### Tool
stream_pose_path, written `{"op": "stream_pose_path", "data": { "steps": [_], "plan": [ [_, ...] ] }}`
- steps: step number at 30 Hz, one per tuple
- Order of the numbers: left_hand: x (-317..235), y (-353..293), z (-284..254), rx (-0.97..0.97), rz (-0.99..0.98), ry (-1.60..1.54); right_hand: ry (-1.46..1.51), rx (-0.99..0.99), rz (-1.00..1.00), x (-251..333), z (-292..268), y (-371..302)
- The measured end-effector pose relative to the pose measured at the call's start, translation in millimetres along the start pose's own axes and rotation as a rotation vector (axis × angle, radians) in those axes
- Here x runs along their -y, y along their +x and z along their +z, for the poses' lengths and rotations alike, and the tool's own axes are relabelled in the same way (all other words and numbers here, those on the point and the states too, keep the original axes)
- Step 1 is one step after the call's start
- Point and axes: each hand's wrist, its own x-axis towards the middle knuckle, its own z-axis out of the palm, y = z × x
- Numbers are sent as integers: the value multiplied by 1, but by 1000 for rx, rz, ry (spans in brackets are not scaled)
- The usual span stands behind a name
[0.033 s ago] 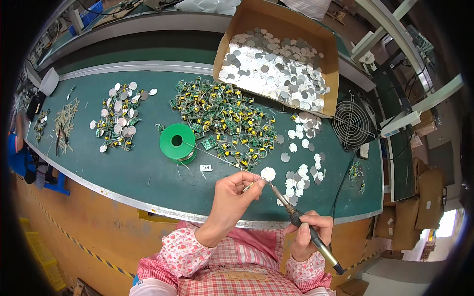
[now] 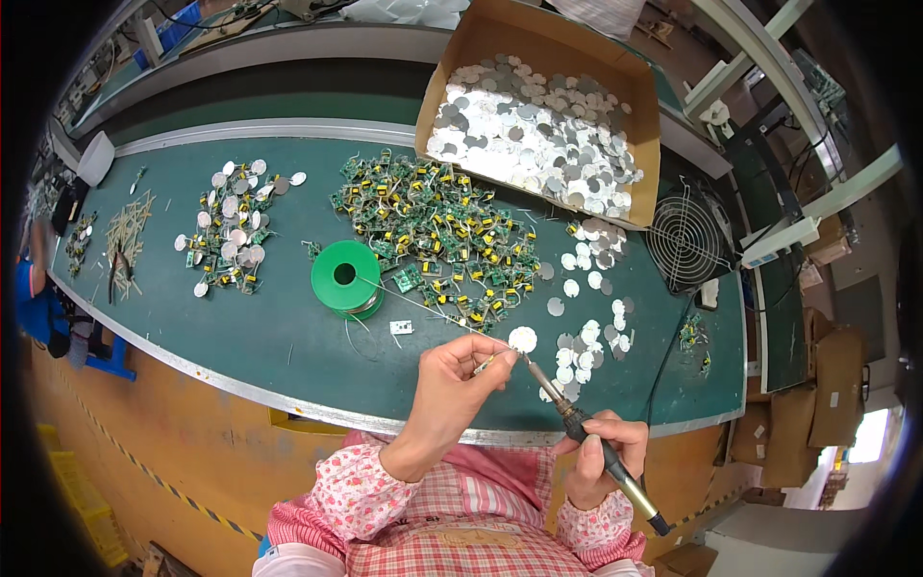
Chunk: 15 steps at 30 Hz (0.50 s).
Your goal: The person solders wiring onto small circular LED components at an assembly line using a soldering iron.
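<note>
While the left grip (image 2: 448,387) pinches wire (image 2: 415,300) and the right grip (image 2: 588,471) an iron (image 2: 578,423), discs (image 2: 583,360) lie nearby.

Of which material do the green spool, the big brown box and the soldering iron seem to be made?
Green spool: probably plastic; smooth, evenly coloured.
Brown box: likely cardboard; matte, with thin, flat walls.
Soldering iron: barrel apparently metal, with a dull silver-brown sheen; dark handle plastic or rubber, I cannot tell which.
</note>
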Motion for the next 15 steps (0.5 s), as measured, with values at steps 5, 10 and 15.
{"op": "stream_pose_path", "data": {
  "steps": [5,10,15],
  "plan": [
    [0,-1,0,0,4,6,-18,20,-23,-1,1,0],
    [0,-2,-1,0,4,3,-20,36,-39,-2,2,-2],
    [2,-5,-3,-17,-43,29,-13,26,20,-2,1,-9]
  ]
}}
